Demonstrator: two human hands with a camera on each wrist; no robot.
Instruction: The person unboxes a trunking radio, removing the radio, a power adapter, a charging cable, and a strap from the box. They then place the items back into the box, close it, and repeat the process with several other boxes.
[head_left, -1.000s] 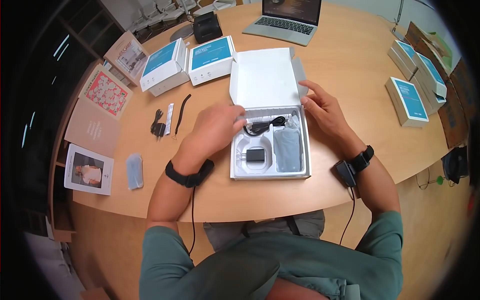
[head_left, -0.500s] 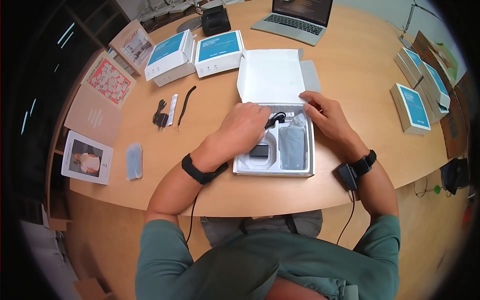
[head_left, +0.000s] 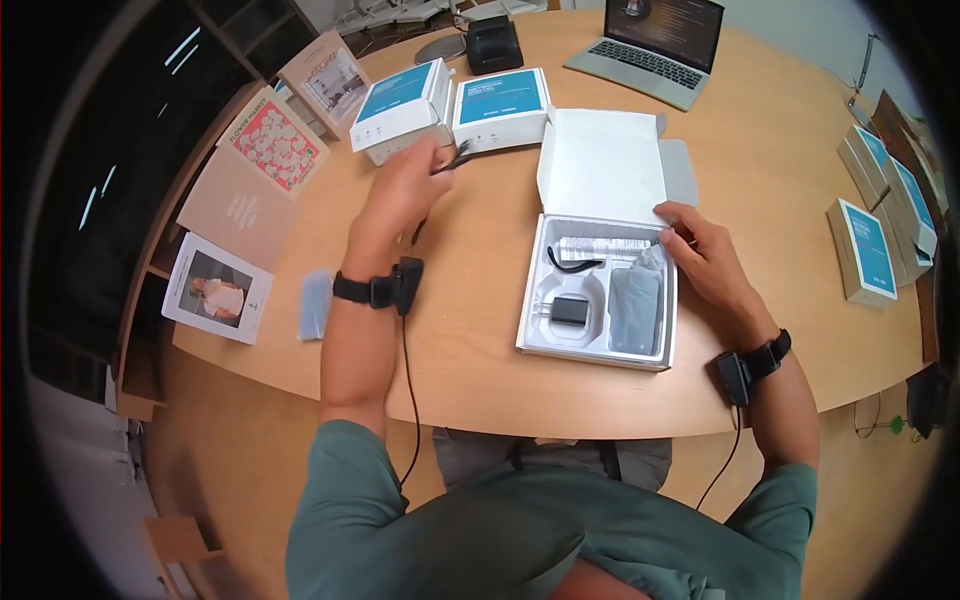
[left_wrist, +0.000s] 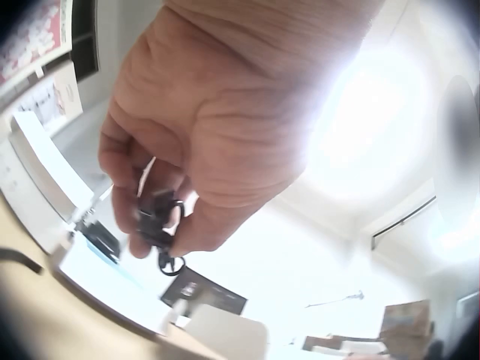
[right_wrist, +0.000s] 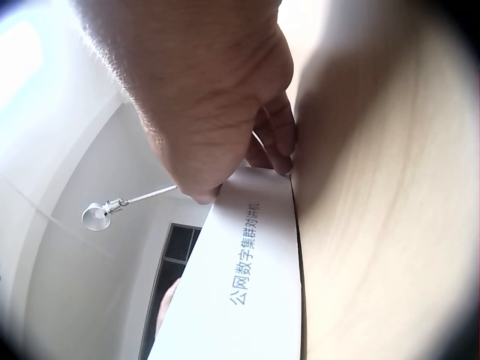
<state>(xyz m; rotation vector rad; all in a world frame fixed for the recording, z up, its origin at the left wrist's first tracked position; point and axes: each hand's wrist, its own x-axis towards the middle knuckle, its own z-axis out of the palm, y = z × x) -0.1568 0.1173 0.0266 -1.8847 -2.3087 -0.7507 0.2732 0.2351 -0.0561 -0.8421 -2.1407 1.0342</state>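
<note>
In the head view my left hand (head_left: 398,190) is raised over the left of the table, in front of the upright white boxes. It pinches a small bundled black cable (left_wrist: 156,217) between thumb and fingers. My right hand (head_left: 705,255) grips the back right corner of an open white box (head_left: 527,345), thumb and fingers about its edge; the right wrist view shows printed characters on the box's side. Inside lie a black wrist strap (head_left: 575,266), a white printed paper strip (head_left: 603,248), a black plug adapter (head_left: 569,312) and a bagged device (head_left: 635,315).
Another bagged device (head_left: 315,303) lies left of my forearm. Part of a black strap (left_wrist: 21,259) shows on the table. Blue-labelled boxes (head_left: 500,98) stand behind, more boxes (head_left: 862,250) at right. A laptop (head_left: 645,65) stands at the back; books line the left.
My left hand reached into the box, took out the black cable and carried it left and up. The strap and paper strip in the box now show. My right hand stays at the box corner.
</note>
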